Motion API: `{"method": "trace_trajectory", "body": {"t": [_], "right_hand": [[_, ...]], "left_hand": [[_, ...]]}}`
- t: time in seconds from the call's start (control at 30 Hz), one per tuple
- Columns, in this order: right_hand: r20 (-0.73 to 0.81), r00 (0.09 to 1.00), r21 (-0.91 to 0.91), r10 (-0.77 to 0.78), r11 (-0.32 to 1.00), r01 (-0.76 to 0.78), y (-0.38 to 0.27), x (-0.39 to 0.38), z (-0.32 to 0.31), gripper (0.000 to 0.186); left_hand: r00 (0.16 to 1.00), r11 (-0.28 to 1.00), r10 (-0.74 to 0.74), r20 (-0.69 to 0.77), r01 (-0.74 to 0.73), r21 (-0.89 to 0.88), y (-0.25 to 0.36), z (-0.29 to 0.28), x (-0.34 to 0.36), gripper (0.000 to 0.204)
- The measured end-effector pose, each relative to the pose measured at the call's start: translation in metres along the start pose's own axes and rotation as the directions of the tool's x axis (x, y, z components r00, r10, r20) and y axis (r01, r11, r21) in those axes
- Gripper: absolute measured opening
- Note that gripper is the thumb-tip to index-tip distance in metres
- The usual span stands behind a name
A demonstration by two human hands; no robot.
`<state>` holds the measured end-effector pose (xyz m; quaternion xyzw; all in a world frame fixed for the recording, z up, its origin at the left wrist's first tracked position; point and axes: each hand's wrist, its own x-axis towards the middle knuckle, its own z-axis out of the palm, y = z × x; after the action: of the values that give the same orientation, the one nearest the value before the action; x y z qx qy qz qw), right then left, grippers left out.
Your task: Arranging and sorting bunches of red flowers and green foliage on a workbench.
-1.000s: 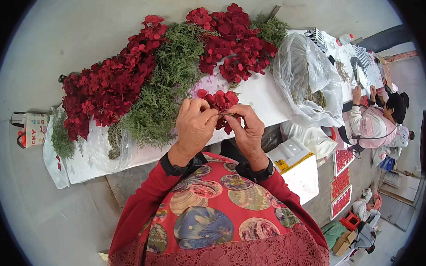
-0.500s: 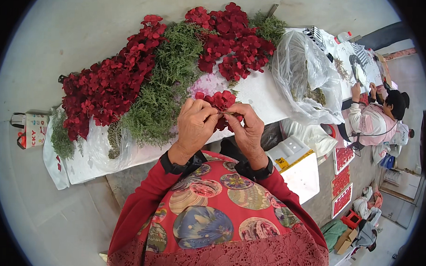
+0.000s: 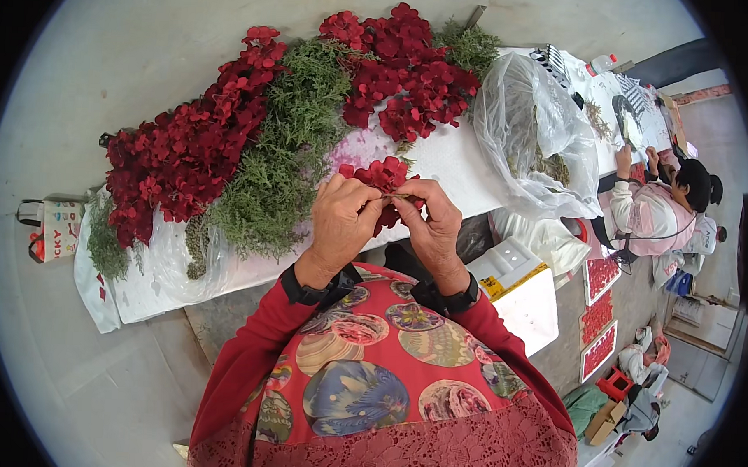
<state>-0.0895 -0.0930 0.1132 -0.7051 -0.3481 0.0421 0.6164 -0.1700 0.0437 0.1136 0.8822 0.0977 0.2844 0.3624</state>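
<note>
Barely shifted, left hand (image 3: 341,222) and right hand (image 3: 433,229), fingertips closed, pinch red flower sprig (image 3: 380,174) by stem (image 3: 396,196); overtwisting could snap it.

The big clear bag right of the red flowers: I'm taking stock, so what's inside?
In the big clear bag, greenish-brown plant material shows; its cloudy folds cover the rest, so anything deeper cannot be seen.

One red flower cluster (image 3: 382,176) is near the middle of the frame, a little above the centre. I see many wide, rounded petals, deep red and pressed close together, spread open toward the top of the frame. Some petals show also below the thin, brownish stem (image 3: 389,196), which is pinched and runs almost level. Part of the cluster is hidden from me.
</note>
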Motion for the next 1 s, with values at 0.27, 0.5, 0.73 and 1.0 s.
{"method": "trace_trajectory", "body": {"t": [0.27,0.5,0.73,1.0], "right_hand": [[0.005,0.997,-0.089,-0.08,0.993,0.08,-0.001,0.005,-0.006,0.02],[0.05,0.995,-0.103,-0.086,0.991,0.091,0.001,0.006,-0.011,0.018],[0.022,1.0,-0.084,0.018,0.996,-0.016,0.005,0.004,-0.014,0.016],[0.004,0.999,-0.063,0.043,0.997,-0.042,0.009,0.002,-0.014,0.014]], "left_hand": [[0.999,0.996,-0.05,-0.005,0.05,-0.074,0.0,0.008,0.002,0.007],[1.0,0.994,0.023,0.013,-0.022,-0.103,-0.003,0.014,0.004,0.007],[1.0,0.991,0.005,0.014,-0.003,-0.132,-0.003,0.02,0.003,0.006],[0.999,0.976,-0.02,0.041,0.029,-0.217,-0.005,0.024,0.001,0.006]]}}
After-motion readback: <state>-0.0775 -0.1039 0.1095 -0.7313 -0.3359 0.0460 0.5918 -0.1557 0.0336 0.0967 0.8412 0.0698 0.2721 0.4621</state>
